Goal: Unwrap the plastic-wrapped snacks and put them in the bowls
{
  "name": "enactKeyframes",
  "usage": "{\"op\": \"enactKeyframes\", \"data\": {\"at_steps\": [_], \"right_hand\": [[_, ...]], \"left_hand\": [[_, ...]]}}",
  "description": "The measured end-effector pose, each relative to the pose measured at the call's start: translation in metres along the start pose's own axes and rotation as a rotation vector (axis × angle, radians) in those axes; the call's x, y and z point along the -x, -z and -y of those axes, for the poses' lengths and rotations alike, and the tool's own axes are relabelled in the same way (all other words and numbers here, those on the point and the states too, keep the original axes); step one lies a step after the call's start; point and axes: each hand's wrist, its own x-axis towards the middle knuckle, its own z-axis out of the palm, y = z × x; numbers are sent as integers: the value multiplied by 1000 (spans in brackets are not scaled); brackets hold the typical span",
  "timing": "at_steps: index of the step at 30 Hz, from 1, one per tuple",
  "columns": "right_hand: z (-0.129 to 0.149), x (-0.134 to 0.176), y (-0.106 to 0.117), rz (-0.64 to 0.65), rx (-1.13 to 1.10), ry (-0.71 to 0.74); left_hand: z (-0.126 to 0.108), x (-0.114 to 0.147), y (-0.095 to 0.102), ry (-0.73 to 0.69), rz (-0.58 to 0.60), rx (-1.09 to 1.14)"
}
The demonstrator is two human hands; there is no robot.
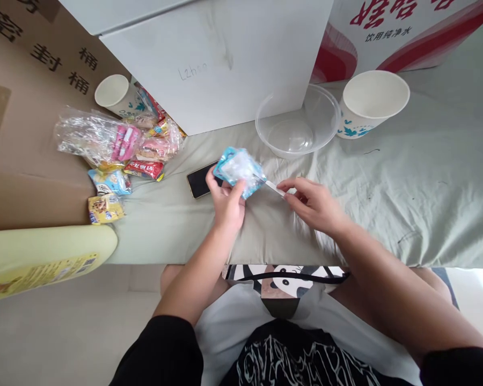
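black shirt [280, 351] below; left fingers [236, 192] pinch a blue packet [238, 165], right fingers [297, 184] a thin white stick [272, 187].

I count two paper cups [360, 123] [125, 103], one clear bowl [295, 140], one phone [199, 182], one blue packet [240, 167], one pale strip [274, 187] and one brown carton [28, 161].

One head-worn camera looks forward and down over the lap [229, 313] at the nearby left hand [227, 206] and right hand [314, 206].
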Motion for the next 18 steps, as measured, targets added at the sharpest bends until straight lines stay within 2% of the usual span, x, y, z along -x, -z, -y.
{"op": "enactKeyframes", "data": {"at_steps": [3, 7, 11, 13, 15, 18], "right_hand": [[-11, -2, 21, 5, 105, -43], [-28, -1, 42, -242, 355, -64], [-25, 3, 32, -463, 440, 15], [-17, 4, 18, -449, 376, 89], [-9, 4, 3, -368, 300, 147], [-7, 1, -10, -271, 235, 146]], "left_hand": [[0, -5, 3, 33, -46, 7], [5, 1, 0, -50, 35, -80], [11, 10, -3, -227, 202, -249], [10, 12, -3, -331, 234, -322], [9, 13, -3, -390, 276, -421], [6, 15, -4, -375, 341, -533]]}}
